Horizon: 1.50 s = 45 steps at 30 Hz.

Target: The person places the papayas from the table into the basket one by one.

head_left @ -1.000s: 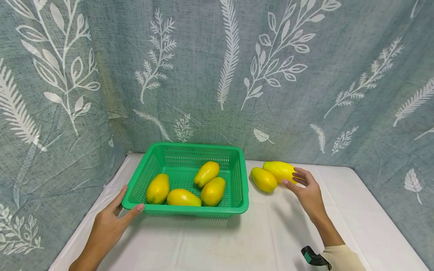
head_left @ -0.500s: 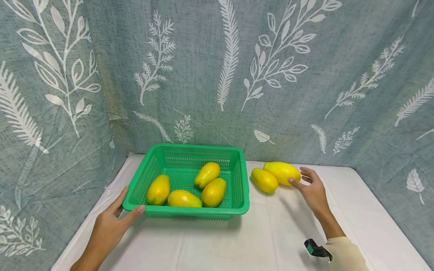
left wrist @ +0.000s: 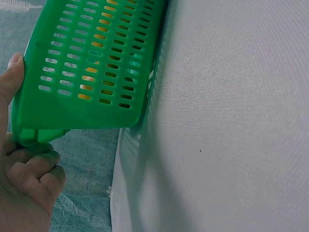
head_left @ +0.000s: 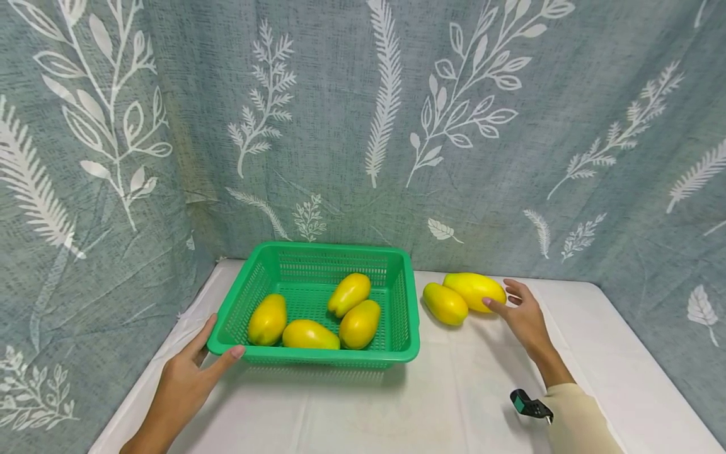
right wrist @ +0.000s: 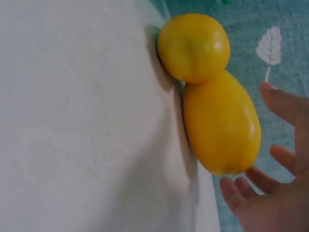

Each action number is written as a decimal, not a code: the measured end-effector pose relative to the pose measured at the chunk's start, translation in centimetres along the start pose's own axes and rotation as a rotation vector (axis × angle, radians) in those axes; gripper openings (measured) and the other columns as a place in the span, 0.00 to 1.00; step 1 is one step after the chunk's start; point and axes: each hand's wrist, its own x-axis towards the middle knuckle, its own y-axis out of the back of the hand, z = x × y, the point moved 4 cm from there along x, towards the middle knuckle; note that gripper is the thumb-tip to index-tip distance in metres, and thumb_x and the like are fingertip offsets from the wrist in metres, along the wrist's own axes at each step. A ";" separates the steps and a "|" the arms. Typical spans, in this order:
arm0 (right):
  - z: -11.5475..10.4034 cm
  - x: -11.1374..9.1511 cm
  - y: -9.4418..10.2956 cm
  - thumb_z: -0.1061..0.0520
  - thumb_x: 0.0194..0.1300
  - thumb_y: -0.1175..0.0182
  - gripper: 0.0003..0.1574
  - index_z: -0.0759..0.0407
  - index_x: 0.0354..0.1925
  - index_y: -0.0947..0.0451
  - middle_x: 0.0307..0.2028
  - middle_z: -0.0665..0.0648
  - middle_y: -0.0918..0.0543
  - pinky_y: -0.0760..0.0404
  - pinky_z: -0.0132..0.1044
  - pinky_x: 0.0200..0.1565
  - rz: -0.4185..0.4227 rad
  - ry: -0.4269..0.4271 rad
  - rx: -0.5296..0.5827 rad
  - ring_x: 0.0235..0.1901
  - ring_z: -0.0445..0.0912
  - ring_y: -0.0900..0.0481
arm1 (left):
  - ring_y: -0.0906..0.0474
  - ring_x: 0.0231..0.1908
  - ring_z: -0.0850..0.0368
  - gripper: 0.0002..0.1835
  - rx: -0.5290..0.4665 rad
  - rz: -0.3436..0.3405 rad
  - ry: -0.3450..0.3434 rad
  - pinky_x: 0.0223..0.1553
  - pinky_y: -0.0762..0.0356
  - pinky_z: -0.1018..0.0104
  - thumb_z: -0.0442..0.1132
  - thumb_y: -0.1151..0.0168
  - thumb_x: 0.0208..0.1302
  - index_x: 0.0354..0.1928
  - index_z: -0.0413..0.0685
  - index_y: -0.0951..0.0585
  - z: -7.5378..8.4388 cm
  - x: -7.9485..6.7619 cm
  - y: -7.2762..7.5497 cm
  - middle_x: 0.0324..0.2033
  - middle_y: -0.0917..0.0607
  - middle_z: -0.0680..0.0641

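Observation:
My left hand (head_left: pixel 183 378) grips the near left corner of a green plastic basket (head_left: pixel 314 355), thumb on the front rim and fingers around the side; in the left wrist view the fingers (left wrist: pixel 41 166) curl by the rim. Several yellow papayas lie in the basket, among them one at its left (head_left: pixel 268 320). Two more rest against each other on the table to its right: a smaller papaya (head_left: pixel 445 304) and a larger papaya (head_left: pixel 475 292) with a greenish tip. My right hand (head_left: pixel 522 315) is at the larger one's right end, fingers spread and loosely bent, fingertips close to its skin.
A white cloth (head_left: pixel 431 403) covers the table. Blue-grey curtains (head_left: pixel 340 126) with white leaf prints stand along the back and both sides. A dark device with a strap (head_left: pixel 530 405) is at the right wrist, by a beige sleeve (head_left: pixel 578 416).
My right hand has drawn back a little to the right, from over the larger papaya to its right end. The left hand keeps its grip on the basket.

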 end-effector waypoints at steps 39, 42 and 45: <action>1.8 2.3 -1.7 0.48 0.67 0.26 0.62 0.62 0.83 0.51 0.77 0.74 0.41 0.38 0.62 0.75 -0.116 -0.043 0.037 0.75 0.66 0.39 | 0.37 0.75 0.28 0.50 -0.029 0.014 -0.036 0.65 0.28 0.41 0.57 0.35 0.76 0.86 0.49 0.52 0.1 -0.2 -0.1 0.78 0.40 0.28; 1.7 2.1 -1.7 0.48 0.67 0.25 0.62 0.63 0.82 0.51 0.76 0.75 0.40 0.38 0.61 0.74 -0.106 -0.039 0.033 0.73 0.66 0.38 | 0.37 0.75 0.27 0.50 -0.029 0.016 -0.038 0.65 0.29 0.40 0.57 0.35 0.76 0.86 0.49 0.52 0.1 -0.2 0.0 0.78 0.40 0.27; 1.7 2.0 -1.6 0.47 0.66 0.25 0.62 0.63 0.82 0.51 0.76 0.75 0.41 0.38 0.62 0.74 -0.104 -0.038 0.024 0.74 0.67 0.39 | 0.37 0.75 0.28 0.50 -0.026 0.021 -0.044 0.65 0.29 0.40 0.56 0.35 0.76 0.86 0.49 0.52 0.1 -0.1 0.1 0.78 0.39 0.27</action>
